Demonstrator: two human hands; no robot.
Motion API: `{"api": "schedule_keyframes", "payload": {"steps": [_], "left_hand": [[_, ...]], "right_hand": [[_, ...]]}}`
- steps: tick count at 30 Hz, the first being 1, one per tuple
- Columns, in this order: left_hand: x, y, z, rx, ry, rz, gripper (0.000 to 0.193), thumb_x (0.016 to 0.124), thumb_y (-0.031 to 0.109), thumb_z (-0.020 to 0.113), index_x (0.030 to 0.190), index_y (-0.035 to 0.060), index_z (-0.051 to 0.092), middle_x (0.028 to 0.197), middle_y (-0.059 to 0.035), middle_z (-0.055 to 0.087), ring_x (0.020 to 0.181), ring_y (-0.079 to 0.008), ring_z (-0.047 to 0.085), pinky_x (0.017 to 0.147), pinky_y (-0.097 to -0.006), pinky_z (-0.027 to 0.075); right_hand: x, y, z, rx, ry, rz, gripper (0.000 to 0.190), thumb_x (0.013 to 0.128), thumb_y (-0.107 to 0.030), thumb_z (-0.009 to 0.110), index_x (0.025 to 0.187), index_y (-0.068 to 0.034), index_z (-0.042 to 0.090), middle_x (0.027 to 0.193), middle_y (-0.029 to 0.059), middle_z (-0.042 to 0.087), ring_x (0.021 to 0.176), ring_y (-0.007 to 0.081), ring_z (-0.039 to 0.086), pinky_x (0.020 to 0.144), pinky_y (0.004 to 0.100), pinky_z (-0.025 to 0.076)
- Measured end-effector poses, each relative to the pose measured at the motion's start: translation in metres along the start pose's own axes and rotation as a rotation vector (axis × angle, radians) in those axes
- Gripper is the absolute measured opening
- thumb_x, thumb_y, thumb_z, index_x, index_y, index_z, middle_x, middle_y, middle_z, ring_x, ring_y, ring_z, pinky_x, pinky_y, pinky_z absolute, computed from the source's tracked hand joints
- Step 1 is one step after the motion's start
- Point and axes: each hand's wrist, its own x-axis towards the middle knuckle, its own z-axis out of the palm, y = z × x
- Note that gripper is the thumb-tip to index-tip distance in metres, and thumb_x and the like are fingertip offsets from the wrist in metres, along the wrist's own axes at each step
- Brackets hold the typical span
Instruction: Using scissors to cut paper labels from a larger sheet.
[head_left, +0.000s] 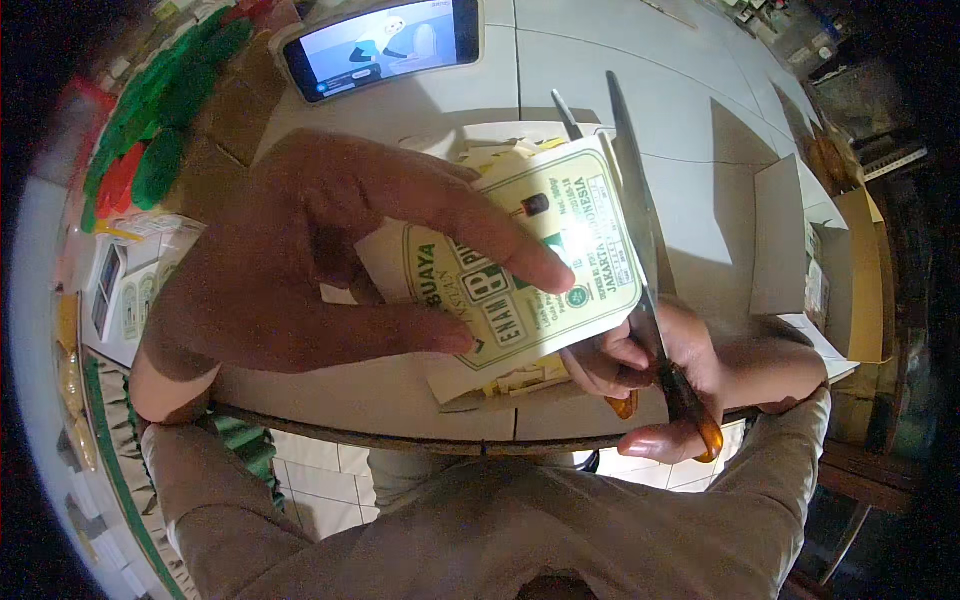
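My left hand (300, 255) grips a printed paper label (499, 330) with a cream ground and a green border, its index finger and thumb on the face. The label is tilted and bears writing; glare covers part of it. In my right hand (686, 337) is a pair of scissors (637, 180) with amber handles. Their blades are spread, one along the label's right edge, the other partly hidden behind the label. Beneath both hands stands a shallow paper box (448, 396) with cut paper scraps (514, 156) in it.
A smartphone (457, 34) with a lit screen lies at the tiled table's (570, 45) far side. Green and red items (161, 112) are heaped far left, above more printed labels (139, 296). An open cardboard box (772, 232) stands right. The table edge (420, 444) runs before my body.
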Motion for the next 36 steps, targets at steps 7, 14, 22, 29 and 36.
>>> {"api": "schedule_keyframes", "payload": {"steps": [7,14,22,29,36], "left_hand": [[0.0,0.003,-0.001,0.018,-0.001,-0.015,0.038,0.054,0.026,0.072,0.085,0.0066,0.062,0.079,-0.0135,0.06,0.074,-0.0234,0.058,0.066,-0.0293,0.046],[0.001,0.0,-0.002,0.045,-0.015,0.019,0.038,0.055,0.025,0.072,0.087,0.0067,0.062,0.082,-0.0137,0.059,0.075,-0.0239,0.058,0.067,-0.0303,0.046],[0.003,0.005,-0.003,0.017,-0.055,-0.09,0.035,0.056,0.022,0.071,0.086,0.0077,0.062,0.083,-0.0128,0.059,0.076,-0.0227,0.058,0.066,-0.0295,0.045],[-0.001,0.005,0.005,0.139,0.058,0.018,0.031,0.061,0.019,0.068,0.089,0.0095,0.061,0.084,-0.0103,0.059,0.078,-0.021,0.057,0.068,-0.0284,0.044],[-0.002,0.014,0.004,0.377,0.064,-0.071,0.031,0.064,0.019,0.065,0.093,0.0105,0.059,0.084,-0.0094,0.06,0.08,-0.0214,0.057,0.074,-0.0318,0.041]], "right_hand": [[-0.001,-0.001,0.003,-0.031,0.035,0.012,0.036,0.06,-0.003,0.065,0.072,-0.007,0.031,0.061,-0.0027,0.031,0.05,0.0049,0.029,0.045,0.0181,0.024],[-0.002,-0.001,0.003,-0.031,0.066,0.028,0.036,0.061,-0.002,0.064,0.071,-0.008,0.031,0.061,-0.003,0.032,0.051,0.0047,0.03,0.044,0.0182,0.024],[-0.002,0.002,0.004,0.047,0.06,0.015,0.035,0.06,-0.002,0.065,0.079,-0.005,0.036,0.066,-0.0015,0.034,0.053,0.0048,0.032,0.047,0.018,0.025],[0.004,-0.008,0.004,0.062,0.101,0.051,0.038,0.061,0.0,0.063,0.092,-0.002,0.04,0.066,-0.002,0.035,0.054,0.0042,0.032,0.049,0.0169,0.025],[0.006,-0.011,0.003,0.13,0.156,0.217,0.044,0.063,-0.001,0.061,0.101,0.002,0.04,0.063,-0.0006,0.04,0.056,0.006,0.037,0.053,0.0191,0.03]]}}
